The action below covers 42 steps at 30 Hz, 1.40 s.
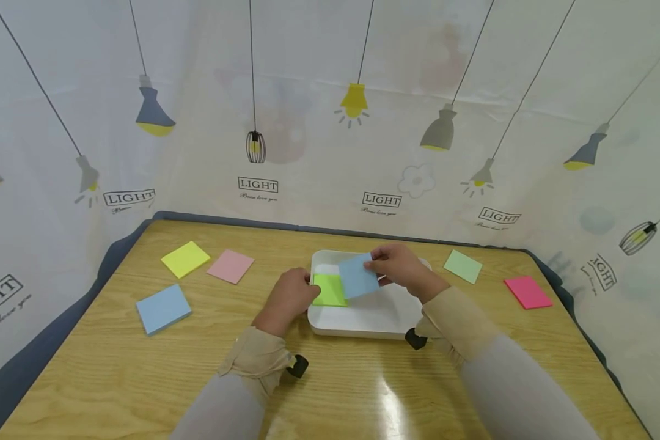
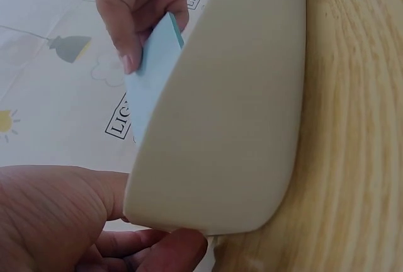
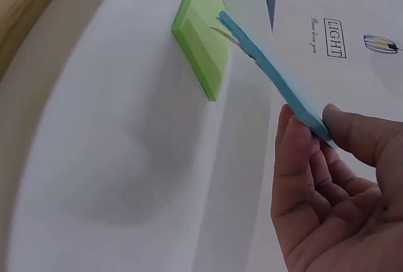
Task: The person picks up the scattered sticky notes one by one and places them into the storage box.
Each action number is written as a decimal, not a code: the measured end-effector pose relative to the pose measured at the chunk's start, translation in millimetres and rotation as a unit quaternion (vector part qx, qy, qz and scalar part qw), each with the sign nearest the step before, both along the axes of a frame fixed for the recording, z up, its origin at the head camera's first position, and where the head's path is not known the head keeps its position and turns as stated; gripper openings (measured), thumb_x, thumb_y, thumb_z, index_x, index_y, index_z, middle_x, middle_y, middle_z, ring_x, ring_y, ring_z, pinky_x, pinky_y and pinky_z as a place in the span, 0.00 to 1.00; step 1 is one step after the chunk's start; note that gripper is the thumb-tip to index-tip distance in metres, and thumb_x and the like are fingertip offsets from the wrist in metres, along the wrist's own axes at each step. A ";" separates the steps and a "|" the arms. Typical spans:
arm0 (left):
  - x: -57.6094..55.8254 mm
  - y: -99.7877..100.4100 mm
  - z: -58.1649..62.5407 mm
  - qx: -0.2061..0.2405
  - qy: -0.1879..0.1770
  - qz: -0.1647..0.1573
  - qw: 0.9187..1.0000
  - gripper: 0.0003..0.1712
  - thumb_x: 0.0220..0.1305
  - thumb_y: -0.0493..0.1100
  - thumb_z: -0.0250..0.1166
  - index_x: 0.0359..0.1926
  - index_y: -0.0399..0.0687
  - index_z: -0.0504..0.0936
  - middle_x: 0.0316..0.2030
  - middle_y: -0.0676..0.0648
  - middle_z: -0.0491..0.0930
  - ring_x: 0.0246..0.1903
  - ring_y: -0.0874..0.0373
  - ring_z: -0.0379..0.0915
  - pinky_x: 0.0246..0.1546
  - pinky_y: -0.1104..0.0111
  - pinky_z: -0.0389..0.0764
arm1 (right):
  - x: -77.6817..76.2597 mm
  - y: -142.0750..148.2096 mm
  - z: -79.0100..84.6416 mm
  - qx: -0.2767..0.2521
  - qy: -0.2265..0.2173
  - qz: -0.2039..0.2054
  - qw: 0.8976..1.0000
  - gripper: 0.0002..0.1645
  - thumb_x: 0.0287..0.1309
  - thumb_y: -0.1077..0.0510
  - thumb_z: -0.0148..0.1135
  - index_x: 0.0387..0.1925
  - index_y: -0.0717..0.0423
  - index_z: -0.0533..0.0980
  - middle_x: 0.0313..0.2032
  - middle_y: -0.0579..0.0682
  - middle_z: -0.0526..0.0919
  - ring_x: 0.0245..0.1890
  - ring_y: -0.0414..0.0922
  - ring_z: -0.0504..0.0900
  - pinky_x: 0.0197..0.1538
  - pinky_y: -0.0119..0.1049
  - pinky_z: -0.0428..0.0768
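My right hand [image 1: 404,267] pinches a light blue sticky note pad [image 1: 359,276] by its edge, thumb on one face and fingers on the other. The pad is held tilted above a white tray [image 1: 379,316]; in the right wrist view the blue pad's thick edge [image 3: 277,80] shows. Inside the tray, toward its left end, lies a lime green sticky note pad [image 1: 329,291], partly hidden by the blue one in the head view. My left hand [image 1: 291,294] grips the tray's left end, and its fingers [image 2: 179,250] touch the outside of the wall.
On the wooden table [image 1: 143,379], a yellow pad [image 1: 185,259], a pink pad [image 1: 231,266] and another blue pad [image 1: 164,308] lie left of the tray. A pale green pad [image 1: 463,266] and a hot pink pad [image 1: 528,292] lie to its right. A printed curtain [image 1: 319,153] hangs behind.
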State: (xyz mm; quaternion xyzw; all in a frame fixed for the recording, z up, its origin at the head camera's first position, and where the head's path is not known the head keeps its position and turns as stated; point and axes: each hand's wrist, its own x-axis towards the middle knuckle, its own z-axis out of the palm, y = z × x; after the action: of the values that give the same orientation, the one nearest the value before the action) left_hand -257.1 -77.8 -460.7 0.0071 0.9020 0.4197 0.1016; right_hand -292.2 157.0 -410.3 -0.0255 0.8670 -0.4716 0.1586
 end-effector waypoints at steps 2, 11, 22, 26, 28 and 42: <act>0.2 0.0 0.2 0.001 0.000 0.001 1.000 0.13 0.59 0.43 0.55 0.42 0.42 0.78 0.32 0.45 0.79 0.21 0.56 0.73 0.18 0.67 0.76 | -2.0 -4.4 -5.3 -0.019 -0.019 -0.011 1.000 0.16 0.56 0.56 0.62 0.44 0.61 0.74 0.42 0.58 0.80 0.36 0.47 0.80 0.38 0.42 0.83; 1.8 0.4 3.0 -0.001 -0.009 0.007 1.000 0.14 0.60 0.43 0.55 0.44 0.41 0.77 0.36 0.44 0.79 0.23 0.56 0.73 0.20 0.67 0.77 | -7.0 -17.8 -27.4 -0.074 -0.083 -0.050 0.992 0.14 0.55 0.56 0.64 0.39 0.60 0.74 0.39 0.56 0.80 0.34 0.46 0.80 0.35 0.36 0.83; 2.1 0.5 2.0 -0.001 -0.009 0.010 1.000 0.15 0.60 0.44 0.56 0.45 0.41 0.77 0.37 0.44 0.79 0.23 0.57 0.73 0.20 0.66 0.77 | -12.2 -33.9 -39.8 -0.055 -0.117 -0.055 0.990 0.13 0.52 0.56 0.66 0.36 0.60 0.75 0.31 0.55 0.82 0.31 0.46 0.81 0.35 0.36 0.83; 1.9 1.1 3.0 -0.004 -0.009 0.013 1.000 0.16 0.61 0.45 0.57 0.46 0.40 0.77 0.37 0.45 0.79 0.23 0.57 0.73 0.20 0.67 0.77 | -13.8 -38.8 -39.6 -0.037 -0.110 -0.046 0.992 0.13 0.52 0.56 0.66 0.36 0.60 0.75 0.31 0.55 0.83 0.30 0.46 0.81 0.35 0.37 0.83; 2.0 1.4 3.7 -0.006 -0.008 0.013 1.000 0.16 0.61 0.45 0.57 0.46 0.40 0.77 0.37 0.44 0.79 0.23 0.57 0.73 0.20 0.67 0.77 | -14.0 -40.2 -38.6 -0.025 -0.103 -0.041 0.993 0.13 0.52 0.56 0.66 0.37 0.60 0.75 0.31 0.55 0.83 0.30 0.46 0.81 0.35 0.37 0.83; 3.0 1.5 3.7 -0.012 -0.006 0.013 1.000 0.15 0.61 0.45 0.56 0.45 0.41 0.77 0.36 0.45 0.79 0.22 0.56 0.73 0.19 0.67 0.76 | -14.7 -51.4 -41.7 0.061 -0.061 -0.022 0.996 0.11 0.51 0.58 0.67 0.32 0.61 0.75 0.22 0.55 0.82 0.20 0.46 0.80 0.23 0.35 0.81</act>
State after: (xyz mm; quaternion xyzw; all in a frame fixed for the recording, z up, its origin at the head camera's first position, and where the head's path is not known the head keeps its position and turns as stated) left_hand -254.1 -76.4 -457.0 -0.0081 0.9065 0.4098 0.1016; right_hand -306.9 105.7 -451.9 0.0324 0.8830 -0.4222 0.2023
